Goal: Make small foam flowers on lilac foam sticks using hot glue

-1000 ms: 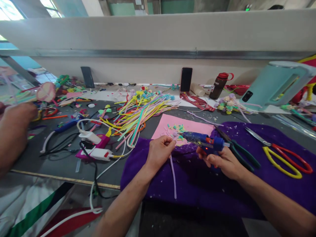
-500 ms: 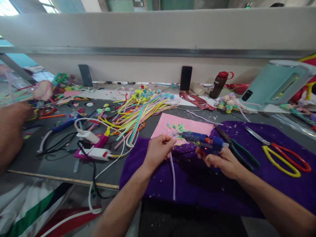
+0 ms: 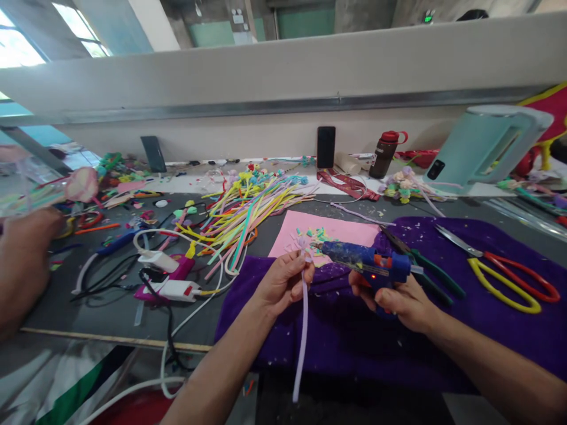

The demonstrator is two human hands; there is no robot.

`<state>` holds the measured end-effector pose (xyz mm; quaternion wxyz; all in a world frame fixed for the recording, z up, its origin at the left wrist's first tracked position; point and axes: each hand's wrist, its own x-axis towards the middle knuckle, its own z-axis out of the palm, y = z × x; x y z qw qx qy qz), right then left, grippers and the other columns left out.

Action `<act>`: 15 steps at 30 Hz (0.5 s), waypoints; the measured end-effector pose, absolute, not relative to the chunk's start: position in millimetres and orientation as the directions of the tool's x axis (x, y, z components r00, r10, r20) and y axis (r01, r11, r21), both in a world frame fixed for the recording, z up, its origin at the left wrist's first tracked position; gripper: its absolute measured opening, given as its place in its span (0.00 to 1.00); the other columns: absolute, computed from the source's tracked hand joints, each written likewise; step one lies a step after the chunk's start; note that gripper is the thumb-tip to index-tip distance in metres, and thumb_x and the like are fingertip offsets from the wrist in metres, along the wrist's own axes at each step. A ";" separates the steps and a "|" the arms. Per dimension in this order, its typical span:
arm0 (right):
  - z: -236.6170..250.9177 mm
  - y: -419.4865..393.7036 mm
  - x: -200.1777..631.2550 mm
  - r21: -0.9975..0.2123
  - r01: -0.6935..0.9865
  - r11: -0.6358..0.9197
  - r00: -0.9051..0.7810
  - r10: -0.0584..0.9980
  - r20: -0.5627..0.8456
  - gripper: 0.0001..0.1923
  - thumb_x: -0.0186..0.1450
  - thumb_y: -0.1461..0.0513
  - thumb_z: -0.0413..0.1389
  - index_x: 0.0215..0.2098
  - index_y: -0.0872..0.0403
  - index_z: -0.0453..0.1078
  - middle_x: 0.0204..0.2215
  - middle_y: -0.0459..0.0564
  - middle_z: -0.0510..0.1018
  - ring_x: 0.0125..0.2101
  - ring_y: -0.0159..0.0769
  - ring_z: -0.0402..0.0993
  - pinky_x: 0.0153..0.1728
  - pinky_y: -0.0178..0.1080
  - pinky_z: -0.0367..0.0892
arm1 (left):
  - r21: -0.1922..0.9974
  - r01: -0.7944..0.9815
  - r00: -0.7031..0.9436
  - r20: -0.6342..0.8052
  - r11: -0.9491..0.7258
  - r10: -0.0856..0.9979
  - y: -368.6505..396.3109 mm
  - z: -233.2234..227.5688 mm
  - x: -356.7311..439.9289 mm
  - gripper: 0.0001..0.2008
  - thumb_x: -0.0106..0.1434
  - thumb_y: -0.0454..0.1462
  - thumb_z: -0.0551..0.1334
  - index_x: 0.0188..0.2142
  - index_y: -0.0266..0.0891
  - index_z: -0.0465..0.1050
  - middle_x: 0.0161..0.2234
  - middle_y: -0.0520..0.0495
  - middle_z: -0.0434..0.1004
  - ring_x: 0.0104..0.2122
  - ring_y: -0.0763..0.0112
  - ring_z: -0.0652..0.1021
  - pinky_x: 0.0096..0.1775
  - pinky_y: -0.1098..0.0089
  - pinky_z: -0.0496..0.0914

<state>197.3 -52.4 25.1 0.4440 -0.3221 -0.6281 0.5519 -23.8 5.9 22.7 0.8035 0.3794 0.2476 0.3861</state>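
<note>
Between the fingertips of my left hand is pinched a lilac pipe cleaner, its long stem hanging down and a small looped flower shape at its top. My right hand is wrapped round the handle of a blue glue gun, which has a small red light lit. The gun's nozzle points left at the flower top, with a small gap; whether glue is coming out is too small to tell. Below and behind lies a pink sheet with cut pipe cleaner bits on it.
A purple cloth covers the table's front, bearing pliers and scissors. Pipe cleaners lie in a heap behind a power strip. A kettle stands back right. Another person's hand is at left.
The view has tilted slightly up. My left hand has turned, and the pipe cleaner's stem has swung toward me. The glue gun's nozzle sits slightly lower relative to the flower top.
</note>
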 end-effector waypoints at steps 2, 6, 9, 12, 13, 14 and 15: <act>25.9 -52.3 197.1 -0.979 -0.085 0.186 -0.401 0.893 0.205 0.19 0.58 0.52 0.54 0.41 0.57 0.67 0.30 0.51 0.71 0.23 0.29 0.63 0.21 0.32 0.59 | 0.807 -0.426 0.581 -0.103 0.409 0.808 5.6 22.5 -22.7 0.11 0.52 0.39 0.65 0.25 0.34 0.65 0.18 0.55 0.67 0.08 0.88 0.59 0.10 0.83 0.52; 26.6 -50.9 197.7 -0.979 -0.047 0.198 -0.404 0.893 0.201 0.18 0.59 0.51 0.53 0.39 0.58 0.68 0.26 0.49 0.69 0.22 0.29 0.61 0.20 0.32 0.57 | 0.808 -0.430 0.577 -0.096 0.402 0.811 5.5 21.4 -20.7 0.11 0.52 0.38 0.64 0.26 0.35 0.64 0.18 0.54 0.68 0.08 0.87 0.60 0.10 0.83 0.53; 26.8 -50.4 197.8 -0.978 -0.020 0.207 -0.398 0.896 0.198 0.19 0.59 0.51 0.52 0.37 0.58 0.68 0.25 0.48 0.67 0.21 0.28 0.60 0.19 0.31 0.56 | 0.812 -0.419 0.576 -0.109 0.407 0.810 5.1 19.8 -19.7 0.10 0.54 0.38 0.63 0.26 0.34 0.64 0.18 0.54 0.69 0.08 0.87 0.61 0.10 0.83 0.53; 26.2 -50.1 198.1 -0.974 0.009 0.226 -0.392 0.897 0.205 0.19 0.60 0.50 0.52 0.36 0.58 0.68 0.24 0.48 0.66 0.21 0.28 0.60 0.19 0.31 0.55 | 0.819 -0.406 0.573 -0.118 0.406 0.811 4.6 18.7 -19.3 0.10 0.54 0.38 0.63 0.25 0.34 0.64 0.17 0.54 0.68 0.08 0.86 0.61 0.10 0.82 0.53; 25.9 -50.0 198.3 -0.972 0.022 0.232 -0.390 0.897 0.205 0.19 0.60 0.50 0.52 0.36 0.58 0.68 0.23 0.47 0.66 0.21 0.28 0.60 0.19 0.31 0.55 | 0.821 -0.403 0.573 -0.118 0.404 0.811 4.5 18.5 -19.3 0.10 0.54 0.39 0.63 0.25 0.34 0.64 0.17 0.54 0.68 0.08 0.86 0.61 0.11 0.82 0.53; 25.6 -49.8 198.6 -0.971 0.035 0.237 -0.390 0.898 0.205 0.19 0.60 0.50 0.51 0.36 0.58 0.68 0.23 0.47 0.66 0.20 0.28 0.60 0.19 0.31 0.55 | 0.822 -0.403 0.571 -0.118 0.402 0.812 4.4 18.5 -19.3 0.11 0.54 0.39 0.63 0.25 0.34 0.64 0.17 0.54 0.68 0.08 0.86 0.61 0.11 0.82 0.53; 25.3 -49.7 198.9 -0.970 0.047 0.240 -0.391 0.898 0.203 0.19 0.60 0.50 0.51 0.35 0.58 0.67 0.23 0.47 0.66 0.20 0.28 0.60 0.19 0.31 0.55 | 0.823 -0.403 0.569 -0.116 0.399 0.814 4.3 18.5 -19.3 0.11 0.54 0.39 0.63 0.25 0.34 0.64 0.17 0.54 0.68 0.08 0.86 0.61 0.11 0.82 0.53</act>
